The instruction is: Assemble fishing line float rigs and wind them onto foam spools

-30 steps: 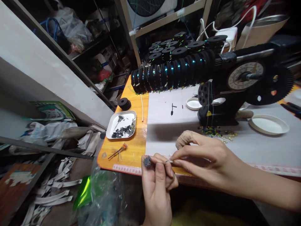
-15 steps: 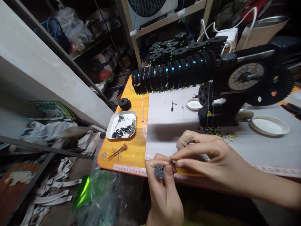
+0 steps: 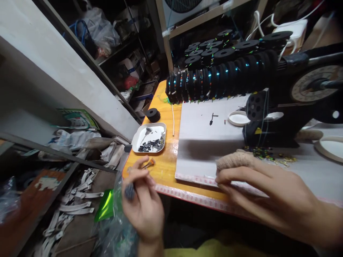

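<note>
My left hand (image 3: 143,207) is closed round a bundle of thin dark grey rods (image 3: 129,192), whose ends show blurred beside the fingers. It is at the table's front left edge, its fingertips close to a small orange-tipped bundle of thin stems (image 3: 149,163); whether they touch it I cannot tell. Over the front edge of the white board, my right hand (image 3: 270,192) has thumb and fingertip pinched together, and anything between them is too small to make out. A beige knitted cover (image 3: 233,160) wraps one finger of that hand.
A white tray (image 3: 135,137) of small dark parts stands at the left, with black discs (image 3: 153,115) behind. A black machine (image 3: 270,132) carries a row of black spools (image 3: 214,80). Loose beads (image 3: 264,152) and a shallow white dish (image 3: 238,118) lie by its base. Measuring tape (image 3: 193,195) lines the edge.
My hands have parted. The left has moved left with the grey bundle toward the orange-tipped stems, and the right has shifted right, still pinched. The view has turned slightly left.
</note>
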Tool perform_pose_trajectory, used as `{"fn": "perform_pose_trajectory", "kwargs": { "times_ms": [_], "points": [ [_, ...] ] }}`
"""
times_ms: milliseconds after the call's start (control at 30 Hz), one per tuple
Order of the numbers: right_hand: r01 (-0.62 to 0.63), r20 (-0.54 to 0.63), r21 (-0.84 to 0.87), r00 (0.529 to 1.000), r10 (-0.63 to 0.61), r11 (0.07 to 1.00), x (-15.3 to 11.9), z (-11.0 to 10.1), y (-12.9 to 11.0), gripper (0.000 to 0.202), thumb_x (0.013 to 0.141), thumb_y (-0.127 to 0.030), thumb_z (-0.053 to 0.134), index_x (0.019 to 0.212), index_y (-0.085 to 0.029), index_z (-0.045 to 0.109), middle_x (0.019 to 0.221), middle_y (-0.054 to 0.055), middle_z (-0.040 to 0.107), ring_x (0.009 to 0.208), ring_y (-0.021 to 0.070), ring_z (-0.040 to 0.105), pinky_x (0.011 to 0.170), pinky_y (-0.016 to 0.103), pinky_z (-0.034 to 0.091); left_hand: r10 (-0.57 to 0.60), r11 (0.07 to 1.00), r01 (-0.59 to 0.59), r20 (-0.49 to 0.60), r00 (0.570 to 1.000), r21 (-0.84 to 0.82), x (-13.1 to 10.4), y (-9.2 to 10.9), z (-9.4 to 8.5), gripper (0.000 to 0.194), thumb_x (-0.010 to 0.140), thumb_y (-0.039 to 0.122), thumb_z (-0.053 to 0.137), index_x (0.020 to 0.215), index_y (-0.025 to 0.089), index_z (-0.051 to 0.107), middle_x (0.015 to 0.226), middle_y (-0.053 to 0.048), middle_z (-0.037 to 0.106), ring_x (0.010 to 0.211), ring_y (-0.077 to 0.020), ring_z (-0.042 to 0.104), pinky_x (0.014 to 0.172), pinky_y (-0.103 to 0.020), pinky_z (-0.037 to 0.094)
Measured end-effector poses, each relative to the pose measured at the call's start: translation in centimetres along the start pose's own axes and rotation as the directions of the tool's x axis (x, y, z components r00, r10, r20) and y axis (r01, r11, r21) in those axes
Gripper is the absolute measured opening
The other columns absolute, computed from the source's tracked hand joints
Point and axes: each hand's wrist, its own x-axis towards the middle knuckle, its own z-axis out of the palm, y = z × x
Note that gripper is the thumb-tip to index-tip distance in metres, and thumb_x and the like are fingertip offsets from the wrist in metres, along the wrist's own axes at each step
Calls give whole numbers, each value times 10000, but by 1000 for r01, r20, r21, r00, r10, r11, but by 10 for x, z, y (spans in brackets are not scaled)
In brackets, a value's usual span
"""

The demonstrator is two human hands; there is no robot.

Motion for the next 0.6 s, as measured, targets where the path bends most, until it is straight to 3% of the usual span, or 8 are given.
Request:
{"fn": "perform_pose_trajectory", "kwargs": {
  "times_ms": [67, 100, 167, 267, 367, 433, 533, 600],
  "points": [
    [1, 16, 42, 1000, -1, 999, 3, -1, -3, 161, 910, -67, 514, 1005, -192, 548, 874, 41, 610, 782, 115, 599, 673, 199, 498, -53, 963, 0, 190, 980, 268, 28, -12, -30, 182, 993, 206, 502, 1011, 233, 681, 830, -13, 614, 791, -169, 608, 807, -307, 496],
    [-11, 22, 63, 1000, 9, 998, 5, -1, -5, 140, 909, -75, 511, 976, -195, 538, 841, 32, 599, 739, 112, 584, 641, 202, 492, -54, 897, -81, 291, 955, 434, 40, -19, -42, 216, 984, 200, 489, 1051, 231, 692, 883, -31, 602, 836, -185, 612, 847, -337, 500],
    [-41, 43, 103, 998, 37, 994, 7, -2, -6, 114, 915, -89, 516, 927, -202, 532, 805, 21, 582, 689, 109, 559, 594, 207, 478, -172, 711, -198, 439, 882, 675, 58, -30, -58, 239, 946, 223, 513, 1076, 225, 714, 1042, -78, 572, 956, -223, 619, 900, -380, 502],
    [-91, 80, 140, 994, 81, 986, 9, -3, -5, 98, 929, -108, 539, 902, -198, 566, 803, 18, 581, 667, 102, 552, 562, 207, 461, -309, 635, -223, 507, 804, 739, 70, -41, -63, 158, 827, 267, 661, 949, 207, 741, 1034, -83, 572, 891, -241, 648, 858, -396, 538],
    [-120, 80, 152, 991, 109, 981, 10, -4, -4, 107, 933, -121, 567, 901, -191, 642, 801, 19, 575, 669, 97, 566, 561, 204, 459, -332, 631, -196, 490, 806, 750, 66, -40, -57, 61, 790, 254, 668, 765, 205, 693, 941, -82, 606, 851, -266, 645, 850, -428, 536],
    [-126, 71, 172, 991, 115, 977, 10, -4, -3, 111, 931, -141, 597, 920, -192, 695, 797, 19, 570, 683, 97, 577, 575, 201, 464, -324, 641, -174, 469, 821, 748, 57, -32, -51, 80, 825, 250, 628, 770, 206, 666, 915, -87, 645, 847, -268, 652, 825, -418, 537],
    [-155, 55, 206, 988, 147, 966, 10, -3, -3, 132, 934, -160, 618, 934, -201, 743, 767, 15, 548, 674, 100, 564, 574, 209, 454, -374, 731, -19, 425, 824, 682, 30, -11, -35, 145, 933, 329, 564, 906, 211, 643, 853, -57, 708, 719, -203, 667, 652, -307, 541],
    [-184, 31, 223, 983, 181, 957, 9, -2, -4, 138, 933, -164, 627, 929, -206, 758, 735, 6, 527, 644, 102, 541, 553, 221, 433, -516, 832, 345, 376, 770, 435, 7, 1, -20, 201, 921, 405, 631, 890, 207, 619, 793, -33, 717, 677, -171, 666, 610, -255, 522]
  ]
}}
